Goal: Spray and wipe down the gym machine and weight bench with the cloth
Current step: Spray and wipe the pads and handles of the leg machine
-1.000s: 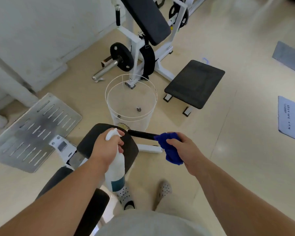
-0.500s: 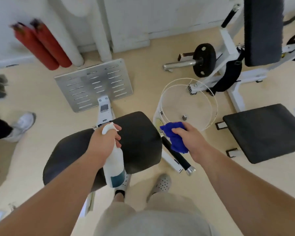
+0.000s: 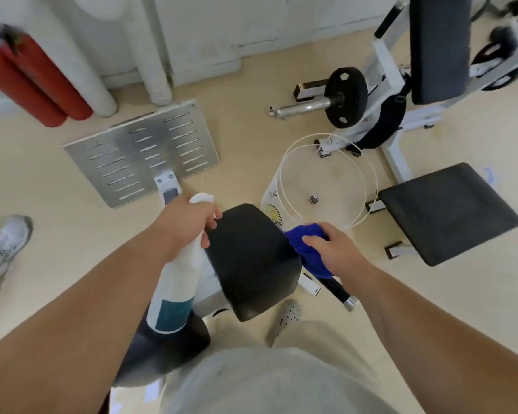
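Note:
My left hand (image 3: 186, 224) grips the neck of a white spray bottle (image 3: 175, 289) with a teal label, held upright just left of a black seat pad (image 3: 251, 264) of the gym machine. A bunched blue cloth (image 3: 310, 249) is held in my right hand (image 3: 334, 249) at the pad's right edge, over a black handle bar (image 3: 337, 289). The machine's slotted metal footplate (image 3: 144, 150) lies on the floor beyond the pad. A black weight bench pad (image 3: 449, 213) sits low at the right.
A white wire basket (image 3: 326, 180) stands just past the seat pad. Behind it a white-framed machine (image 3: 401, 85) with a weight plate (image 3: 346, 97) and upright black back pad. Red cylinders (image 3: 33, 85) lean at the far left wall. Someone's white shoe (image 3: 3, 243) is at the left edge.
My view has swung left and dropped closer to the seat pad. Both hands keep their hold; the spray bottle has shifted to the pad's left side and the cloth sits at its right edge.

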